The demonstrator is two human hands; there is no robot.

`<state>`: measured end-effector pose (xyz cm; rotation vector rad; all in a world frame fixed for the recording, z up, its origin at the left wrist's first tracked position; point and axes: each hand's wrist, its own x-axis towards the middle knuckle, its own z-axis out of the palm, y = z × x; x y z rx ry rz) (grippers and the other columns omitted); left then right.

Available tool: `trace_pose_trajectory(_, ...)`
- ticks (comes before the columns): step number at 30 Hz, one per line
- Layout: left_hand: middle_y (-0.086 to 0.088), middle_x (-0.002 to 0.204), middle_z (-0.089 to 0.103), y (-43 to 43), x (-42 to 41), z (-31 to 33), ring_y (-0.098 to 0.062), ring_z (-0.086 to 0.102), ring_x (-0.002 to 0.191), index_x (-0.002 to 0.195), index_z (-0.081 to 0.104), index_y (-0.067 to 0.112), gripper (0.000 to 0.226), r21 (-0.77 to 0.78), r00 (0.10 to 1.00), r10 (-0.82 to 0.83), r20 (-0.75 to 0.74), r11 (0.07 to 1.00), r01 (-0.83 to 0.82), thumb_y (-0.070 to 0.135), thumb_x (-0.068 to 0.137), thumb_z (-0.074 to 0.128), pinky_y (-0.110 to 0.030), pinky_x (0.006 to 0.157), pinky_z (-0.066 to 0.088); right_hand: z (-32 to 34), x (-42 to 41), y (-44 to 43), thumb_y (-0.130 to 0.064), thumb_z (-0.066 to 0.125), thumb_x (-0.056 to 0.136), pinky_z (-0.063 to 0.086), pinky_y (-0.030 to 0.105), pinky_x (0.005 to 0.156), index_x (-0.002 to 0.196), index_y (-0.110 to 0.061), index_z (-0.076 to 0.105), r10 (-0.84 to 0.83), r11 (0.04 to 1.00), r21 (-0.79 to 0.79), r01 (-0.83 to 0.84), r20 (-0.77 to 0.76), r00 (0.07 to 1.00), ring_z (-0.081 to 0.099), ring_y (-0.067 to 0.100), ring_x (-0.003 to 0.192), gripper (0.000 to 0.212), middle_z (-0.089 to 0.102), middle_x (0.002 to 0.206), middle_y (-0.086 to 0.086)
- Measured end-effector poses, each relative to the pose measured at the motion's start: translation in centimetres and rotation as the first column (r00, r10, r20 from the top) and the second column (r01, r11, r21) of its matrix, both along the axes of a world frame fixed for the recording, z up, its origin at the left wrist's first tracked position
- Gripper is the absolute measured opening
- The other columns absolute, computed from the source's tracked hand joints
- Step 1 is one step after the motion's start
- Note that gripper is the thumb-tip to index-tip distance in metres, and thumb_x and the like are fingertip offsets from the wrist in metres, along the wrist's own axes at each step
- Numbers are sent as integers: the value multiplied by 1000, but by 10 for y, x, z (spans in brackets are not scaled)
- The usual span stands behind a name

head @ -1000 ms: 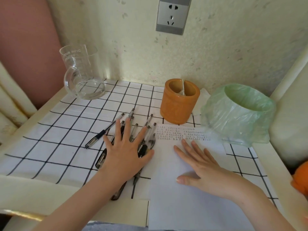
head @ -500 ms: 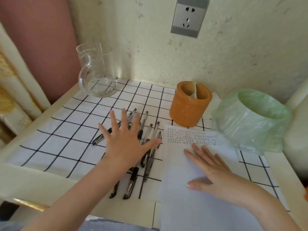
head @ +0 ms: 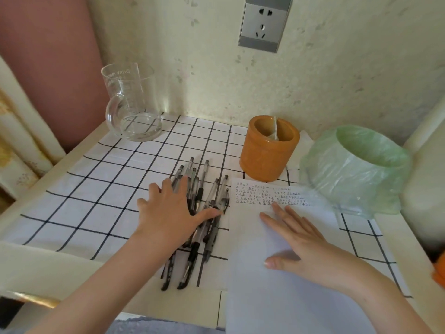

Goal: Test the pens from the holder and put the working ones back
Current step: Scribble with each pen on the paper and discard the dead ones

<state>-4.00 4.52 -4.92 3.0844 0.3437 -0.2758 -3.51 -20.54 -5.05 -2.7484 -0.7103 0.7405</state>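
Observation:
Several clear-barrelled black pens [head: 204, 189] lie bunched side by side on the checked cloth. My left hand [head: 168, 210] rests flat on top of the bunch, fingers curled over the far pens and thumb stretched to the right, gripping none. My right hand [head: 296, 242] lies flat, fingers apart, on a white sheet of paper [head: 277, 297] with rows of small written marks along its top. The orange pen holder [head: 268, 150] stands upright behind the paper and seems to hold no pens; only a pale divider shows inside it.
A clear glass measuring jug [head: 132, 104] stands at the back left. A small bin lined with a green plastic bag [head: 356, 169] sits right of the holder. The wall with a socket [head: 265, 22] closes the back. The table's front edge [head: 48, 268] is near me.
My left hand has swept the scattered pens together into one tight bunch and curled its fingers over them. My right hand has stayed flat on the paper.

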Motion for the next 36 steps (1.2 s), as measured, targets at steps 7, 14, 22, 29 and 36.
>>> trace_pose_trajectory(7, -11, 148, 24, 10, 1, 4, -32, 22, 135, 146, 13, 21, 76, -82, 998, 22, 61, 997, -16, 65, 87, 29, -44, 101, 36, 3, 3, 10, -60, 42, 84, 6, 22, 114, 143, -48, 16, -76, 980, 194, 39, 186, 980, -3, -3, 139, 65, 3, 152, -22)
trace_pose_trajectory(14, 1, 145, 32, -4, -1, 4, -15, 18, 137, 129, 50, 27, 40, -277, 906, -176, 384, 915, 294, 41, 91, 48, -33, 109, 23, 0, -3, 54, -35, 45, 97, 40, 23, 83, 131, -37, 51, -49, 943, 324, -78, 367, 929, 40, 2, 99, 34, 48, 100, -14)
trace_pose_trajectory(22, 13, 156, -6, -11, -5, -23, -8, -12, 142, 145, 7, 42, 69, -134, 803, -558, 211, 797, 589, 59, 78, 2, -40, 115, -9, -15, 0, 49, -47, 32, 95, 25, 31, 115, 137, -23, 46, -28, 977, 203, -60, 403, 915, 29, 13, 138, 51, 42, 144, -9)
trace_pose_trajectory(29, -8, 128, 59, -16, -8, -30, -27, 54, 120, 127, 56, 28, 54, 18, 881, -426, 203, 902, 432, 47, 83, 30, -61, 92, 38, -16, -2, 30, -43, 39, 98, -8, 5, 105, 147, -30, 23, 26, 984, 163, -75, 283, 959, -5, -13, 135, 54, 9, 154, -23)
trace_pose_trajectory(36, -10, 145, 39, -21, -4, -28, -29, 18, 142, 133, 46, 22, 71, -168, 869, -319, 379, 900, 403, 62, 80, 21, -44, 111, 5, -8, -2, 33, -41, 44, 97, 12, 11, 107, 143, -33, 34, -35, 976, 218, -29, 283, 959, 12, -2, 141, 48, 9, 155, -23)
